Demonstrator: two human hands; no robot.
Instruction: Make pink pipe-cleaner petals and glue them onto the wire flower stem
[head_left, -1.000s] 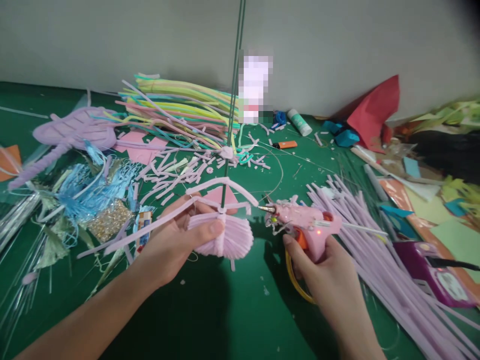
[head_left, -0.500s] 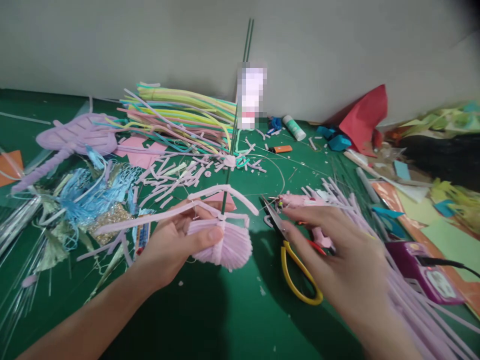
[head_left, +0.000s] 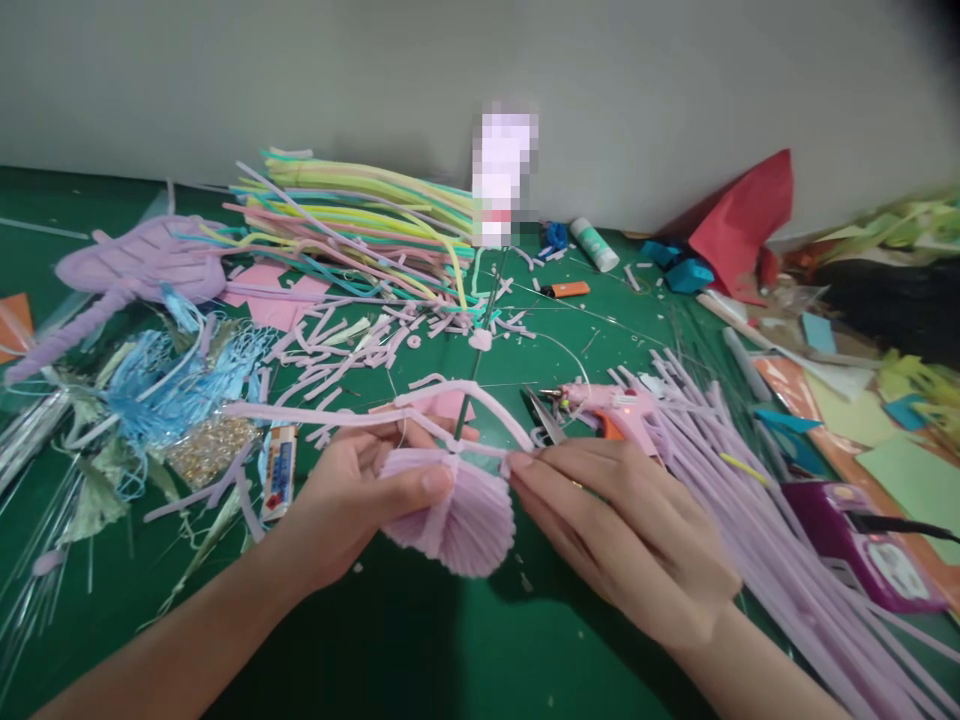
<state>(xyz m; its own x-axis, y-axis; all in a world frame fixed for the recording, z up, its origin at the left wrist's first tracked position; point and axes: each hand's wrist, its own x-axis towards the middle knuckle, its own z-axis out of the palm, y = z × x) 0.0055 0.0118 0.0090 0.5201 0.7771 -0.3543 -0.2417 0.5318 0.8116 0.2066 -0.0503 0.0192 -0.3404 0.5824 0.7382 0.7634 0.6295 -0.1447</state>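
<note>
A green tabletop point(head_left: 510, 660) meets a plain grey wall point(head_left: 637, 90); a long bundle of lilac stems point(head_left: 742, 500) slants down its right side, and a multicoloured bundle of stems point(head_left: 360, 220) lies at the back, left of the middle; the left hand point(head_left: 360, 490) and the right hand point(head_left: 622, 530) are near each other over the table, the left clamped on a ribbed lilac fan point(head_left: 476, 530), thumb across its face, the right with fingertips pinched on the right end of a bent lilac strip point(head_left: 491, 405) just above the fan; the fan is thus held between the hands, a thin dark green rod point(head_left: 463, 415) running away from its top; a lilac oval piece point(head_left: 142, 262) lies far left, a red sheet point(head_left: 750, 225) back right; a purple device point(head_left: 855, 545) sits beside the lilac bundle; a pink glue gun point(head_left: 622, 402) lies beyond the right hand, which partly hides the scissors point(head_left: 545, 418); smaller still are a green-and-white tube point(head_left: 594, 245) and an orange lighter point(head_left: 568, 290).
</note>
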